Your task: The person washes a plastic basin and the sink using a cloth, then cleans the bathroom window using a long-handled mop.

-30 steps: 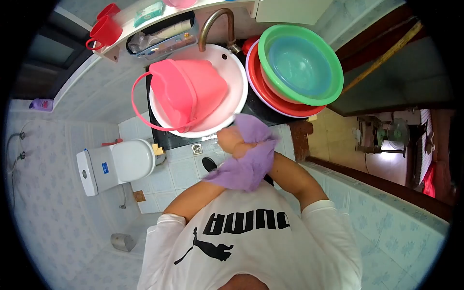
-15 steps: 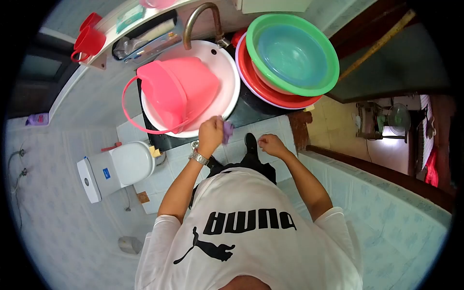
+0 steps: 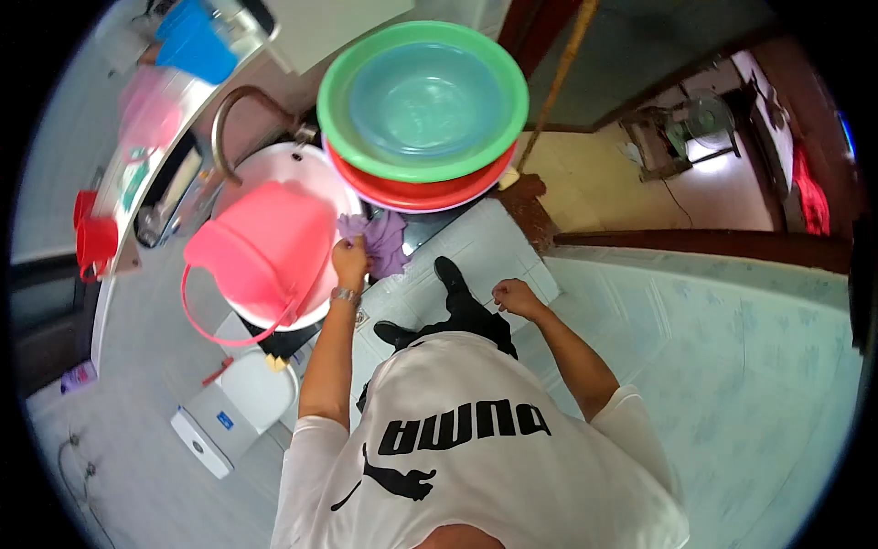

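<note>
My left hand [image 3: 350, 263], with a metal watch on the wrist, is closed on a purple cloth [image 3: 389, 243]. The cloth hangs spread out over the front edge of the black counter [image 3: 425, 229], beside the sink. A pink bucket [image 3: 283, 229] lies tilted in the white sink [image 3: 329, 176], its handle looping out over the rim on the left. My right hand [image 3: 518, 297] hangs apart from everything above the tiled floor, its fingers curled in and nothing visible in them.
Stacked basins, a green one [image 3: 512, 96] on top of a red one [image 3: 439, 190], stand right of the curved faucet [image 3: 222, 128]. A shelf with red mugs [image 3: 96, 242] and a blue cup [image 3: 197, 46] runs along the left wall. A toilet [image 3: 256, 389] stands lower left; a doorway opens at right.
My view has turned, shifting the sink and basins left. The purple cloth, bunched beside my left hand before, is now spread wider at the counter edge. My right hand stays curled.
</note>
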Tool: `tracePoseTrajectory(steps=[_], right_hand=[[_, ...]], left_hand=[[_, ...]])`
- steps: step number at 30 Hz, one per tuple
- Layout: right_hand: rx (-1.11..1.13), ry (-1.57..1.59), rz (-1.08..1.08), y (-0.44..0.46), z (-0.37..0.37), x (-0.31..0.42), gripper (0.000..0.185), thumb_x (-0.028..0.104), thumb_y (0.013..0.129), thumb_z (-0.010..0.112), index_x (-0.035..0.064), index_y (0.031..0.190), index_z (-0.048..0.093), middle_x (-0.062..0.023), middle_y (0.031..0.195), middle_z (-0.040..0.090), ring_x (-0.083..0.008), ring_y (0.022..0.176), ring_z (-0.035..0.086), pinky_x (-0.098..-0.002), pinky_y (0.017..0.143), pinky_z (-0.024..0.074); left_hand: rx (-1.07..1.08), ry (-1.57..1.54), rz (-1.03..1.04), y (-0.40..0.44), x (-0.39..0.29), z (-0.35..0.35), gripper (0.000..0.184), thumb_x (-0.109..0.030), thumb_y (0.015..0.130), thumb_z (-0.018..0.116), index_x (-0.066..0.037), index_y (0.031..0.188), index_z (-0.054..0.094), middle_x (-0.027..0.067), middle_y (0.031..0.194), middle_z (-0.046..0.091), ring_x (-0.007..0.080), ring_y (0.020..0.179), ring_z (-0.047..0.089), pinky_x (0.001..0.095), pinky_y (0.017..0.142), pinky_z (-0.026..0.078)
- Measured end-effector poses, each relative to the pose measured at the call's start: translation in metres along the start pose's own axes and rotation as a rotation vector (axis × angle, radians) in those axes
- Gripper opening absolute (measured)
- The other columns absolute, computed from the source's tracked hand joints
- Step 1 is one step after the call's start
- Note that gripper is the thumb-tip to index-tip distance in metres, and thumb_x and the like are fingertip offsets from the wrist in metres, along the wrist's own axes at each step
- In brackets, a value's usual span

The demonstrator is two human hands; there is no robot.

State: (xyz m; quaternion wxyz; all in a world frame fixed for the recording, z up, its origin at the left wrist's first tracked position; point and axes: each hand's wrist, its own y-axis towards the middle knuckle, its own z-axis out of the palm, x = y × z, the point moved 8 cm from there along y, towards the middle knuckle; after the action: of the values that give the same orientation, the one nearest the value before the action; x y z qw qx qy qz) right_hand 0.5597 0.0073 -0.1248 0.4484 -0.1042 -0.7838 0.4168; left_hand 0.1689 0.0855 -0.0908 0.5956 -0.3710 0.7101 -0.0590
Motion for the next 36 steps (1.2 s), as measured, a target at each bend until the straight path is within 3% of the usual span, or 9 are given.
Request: tracePoseTrajectory(steps=[3, 6, 7, 14, 16, 18, 22, 32, 36], right_hand=[[-0.052, 0.043, 0.049, 0.000, -0.019, -0.018, 0.029, 0.021, 0.085, 0.057, -0.0060, 0.090, 0.065, -0.0143, 0.079, 0.066, -0.0212, 0.066, 0.065, -0.0332, 0.064, 0.0528], [-0.074, 0.057, 0.064, 0.002, -0.041, -0.023, 0.028, 0.020, 0.084, 0.057, -0.0062, 0.090, 0.064, -0.0142, 0.079, 0.066, -0.0211, 0.065, 0.065, -0.0327, 0.061, 0.0526], [-0.056, 0.051, 0.060, 0.003, -0.046, -0.023, 0.028, 0.020, 0.084, 0.057, -0.0062, 0.090, 0.064, -0.0144, 0.079, 0.066, -0.0209, 0.066, 0.065, -0.0324, 0.060, 0.0525], [-0.093, 0.150, -0.086, 0.026, -0.099, -0.002, 0.021, 0.014, 0.084, 0.057, -0.0052, 0.089, 0.064, -0.0126, 0.078, 0.064, -0.0189, 0.063, 0.063, -0.0318, 0.057, 0.0520], [-0.092, 0.176, 0.039, 0.037, -0.115, -0.009, 0.020, 0.015, 0.083, 0.058, 0.0016, 0.098, 0.063, -0.0079, 0.083, 0.064, -0.0162, 0.068, 0.063, -0.0283, 0.056, 0.0500], [-0.090, 0.194, 0.016, 0.047, -0.130, -0.010, 0.021, 0.016, 0.084, 0.058, 0.0021, 0.100, 0.063, -0.0077, 0.083, 0.065, -0.0148, 0.068, 0.062, -0.0276, 0.057, 0.0497], [-0.144, 0.227, 0.046, 0.063, -0.170, 0.004, 0.022, 0.020, 0.090, 0.058, 0.0037, 0.105, 0.062, -0.0068, 0.084, 0.065, -0.0144, 0.067, 0.062, -0.0273, 0.056, 0.0494], [-0.479, 0.240, -0.185, 0.118, -0.290, 0.107, 0.018, 0.017, 0.096, 0.050, 0.0046, 0.105, 0.060, -0.0051, 0.087, 0.065, -0.0121, 0.067, 0.061, -0.0250, 0.055, 0.0439], [-0.392, 0.235, -0.265, 0.108, -0.277, 0.155, 0.019, 0.020, 0.097, 0.051, 0.0038, 0.104, 0.059, -0.0049, 0.085, 0.064, -0.0112, 0.066, 0.060, -0.0238, 0.054, 0.0434]], left_hand=[[0.061, -0.082, -0.047, -0.002, -0.011, 0.003, 0.031, -0.025, 0.089, 0.062, 0.004, 0.096, 0.054, 0.0042, 0.061, 0.053, 0.0133, 0.043, 0.053, 0.0251, 0.039, 0.044], [0.111, -0.100, 0.102, -0.013, -0.042, 0.023, 0.016, -0.017, 0.090, 0.058, -0.003, 0.088, 0.051, 0.0030, 0.063, 0.052, 0.0125, 0.048, 0.053, 0.0263, 0.039, 0.041], [0.186, -0.067, 0.099, -0.007, -0.039, 0.029, 0.038, -0.014, 0.089, 0.061, 0.006, 0.119, 0.048, 0.0040, 0.072, 0.055, 0.0119, 0.051, 0.055, 0.0253, 0.040, 0.044], [0.061, -0.003, 0.272, -0.011, -0.048, 0.021, 0.022, -0.010, 0.088, 0.056, 0.004, 0.105, 0.055, 0.0022, 0.065, 0.056, 0.0084, 0.048, 0.050, 0.0239, 0.039, 0.036], [0.028, -0.007, 0.251, -0.027, -0.040, 0.009, 0.016, -0.011, 0.086, 0.057, 0.002, 0.094, 0.060, 0.0028, 0.059, 0.055, 0.0092, 0.048, 0.050, 0.0263, 0.041, 0.038], [0.082, 0.484, 0.385, -0.046, -0.036, 0.009, 0.018, -0.014, 0.084, 0.060, 0.002, 0.090, 0.064, 0.0103, 0.059, 0.060, 0.0197, 0.049, 0.056, 0.0342, 0.049, 0.045], [0.315, 0.846, 0.289, -0.102, -0.021, 0.012, 0.032, -0.028, 0.081, 0.063, 0.000, 0.097, 0.068, 0.0216, 0.076, 0.065, 0.0382, 0.076, 0.063, 0.0446, 0.070, 0.049], [0.114, 0.873, 0.050, -0.163, 0.030, -0.049, 0.032, -0.031, 0.082, 0.062, -0.002, 0.094, 0.068, 0.0223, 0.083, 0.066, 0.0395, 0.082, 0.062, 0.0478, 0.073, 0.049], [0.039, 0.876, 0.006, -0.175, 0.051, -0.066, 0.033, -0.032, 0.082, 0.062, -0.002, 0.095, 0.068, 0.0204, 0.090, 0.067, 0.0380, 0.086, 0.063, 0.0465, 0.076, 0.050]])
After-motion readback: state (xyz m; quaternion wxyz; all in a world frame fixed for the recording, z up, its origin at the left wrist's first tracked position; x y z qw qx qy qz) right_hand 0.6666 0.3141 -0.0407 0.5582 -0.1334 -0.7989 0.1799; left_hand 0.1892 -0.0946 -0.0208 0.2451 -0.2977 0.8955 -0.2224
